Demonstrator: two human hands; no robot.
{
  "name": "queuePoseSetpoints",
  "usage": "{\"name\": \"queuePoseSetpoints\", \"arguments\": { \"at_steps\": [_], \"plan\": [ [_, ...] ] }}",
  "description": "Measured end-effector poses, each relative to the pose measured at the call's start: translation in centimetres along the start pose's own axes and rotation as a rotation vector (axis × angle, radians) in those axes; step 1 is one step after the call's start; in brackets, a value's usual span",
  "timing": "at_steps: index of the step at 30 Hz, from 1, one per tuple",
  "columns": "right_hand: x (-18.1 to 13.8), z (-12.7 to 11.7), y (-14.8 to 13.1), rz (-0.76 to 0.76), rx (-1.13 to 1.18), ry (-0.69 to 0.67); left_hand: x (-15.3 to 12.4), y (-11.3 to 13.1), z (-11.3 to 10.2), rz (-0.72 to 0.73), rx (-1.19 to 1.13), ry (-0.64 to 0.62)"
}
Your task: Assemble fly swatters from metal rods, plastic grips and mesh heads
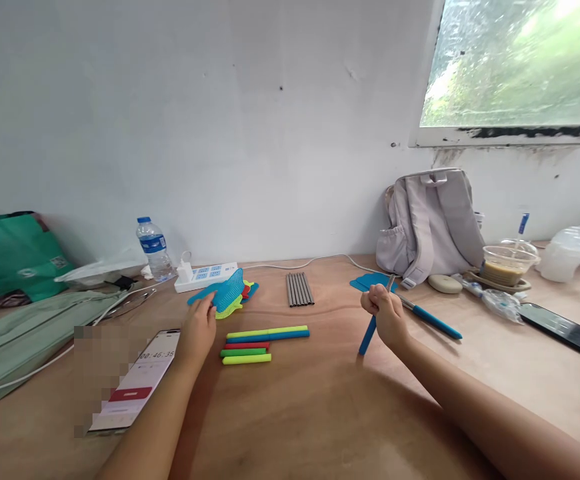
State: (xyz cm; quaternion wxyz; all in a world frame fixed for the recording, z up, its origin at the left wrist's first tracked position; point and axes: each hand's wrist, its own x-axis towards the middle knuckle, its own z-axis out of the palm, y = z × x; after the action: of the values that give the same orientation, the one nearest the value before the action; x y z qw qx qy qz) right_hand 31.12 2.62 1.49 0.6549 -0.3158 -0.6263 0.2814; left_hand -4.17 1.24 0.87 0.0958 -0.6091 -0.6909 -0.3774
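My left hand grips a blue mesh swatter head, lifting it off a small pile of coloured mesh heads on the wooden table. My right hand is closed round a blue handle with a thin metal rod sticking up from the fist. Between the hands lie several coloured handles in yellow, blue, red and green. A bundle of grey metal rods rests further back. An assembled blue-handled rod and flat blue heads lie to the right.
A phone showing a timer lies at the left front. Behind stand a water bottle, a white power strip, a grey backpack, a drink cup and a dark phone. Green bags fill the far left.
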Motion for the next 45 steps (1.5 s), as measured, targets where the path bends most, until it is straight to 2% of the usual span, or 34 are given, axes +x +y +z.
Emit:
{"name": "queuePoseSetpoints", "arguments": {
  "at_steps": [2,3,7,8,10,13,15,18,22,25,30,37,41,45],
  "plan": [
    [0.1,0.1,0.0,0.005,-0.003,-0.011,0.2,0.1,-0.2,-0.041,-0.051,0.076],
    [0.1,0.1,0.0,0.009,0.004,-0.019,0.3,0.3,-0.3,-0.099,-0.148,0.129],
    [-0.3,0.4,-0.2,0.022,0.141,-0.081,0.4,1.1,-0.1,-0.470,-0.845,0.320],
    [-0.5,0.5,-0.3,0.021,0.213,-0.108,0.4,1.3,0.1,-0.536,-0.968,0.336],
    [-0.7,0.8,-0.5,0.023,0.364,-0.141,0.3,1.6,0.6,-0.594,-1.064,0.334],
    [-0.9,1.1,-1.1,0.035,0.445,-0.068,0.0,2.5,0.9,-0.657,-1.211,0.309],
    [-0.8,1.1,-1.6,0.046,0.448,-0.020,-0.3,3.5,0.9,-0.654,-1.301,0.288],
    [-0.5,0.8,-2.3,0.088,0.507,-0.048,-1.1,5.3,0.8,-0.602,-1.409,0.220],
    [-0.2,0.7,-2.4,0.081,0.556,-0.088,-2.1,8.0,1.2,-0.534,-1.521,0.045],
    [0.0,0.9,-1.9,0.018,0.464,-0.090,-2.4,10.1,1.8,-0.467,-1.570,-0.076],
    [0.1,1.0,-1.5,-0.050,0.334,-0.068,-1.6,14.7,2.2,-0.378,-1.602,-0.172],
    [0.0,1.0,-1.3,-0.071,0.330,-0.128,-0.4,21.5,0.8,-0.406,-1.684,-0.324],
    [0.0,1.3,-1.1,-0.089,0.312,-0.180,0.1,23.5,0.1,-0.318,-1.686,-0.421],
    [-0.3,1.4,-1.1,-0.076,0.295,-0.189,0.6,24.1,-0.2,-0.198,-1.639,-0.440]
  ]
}}
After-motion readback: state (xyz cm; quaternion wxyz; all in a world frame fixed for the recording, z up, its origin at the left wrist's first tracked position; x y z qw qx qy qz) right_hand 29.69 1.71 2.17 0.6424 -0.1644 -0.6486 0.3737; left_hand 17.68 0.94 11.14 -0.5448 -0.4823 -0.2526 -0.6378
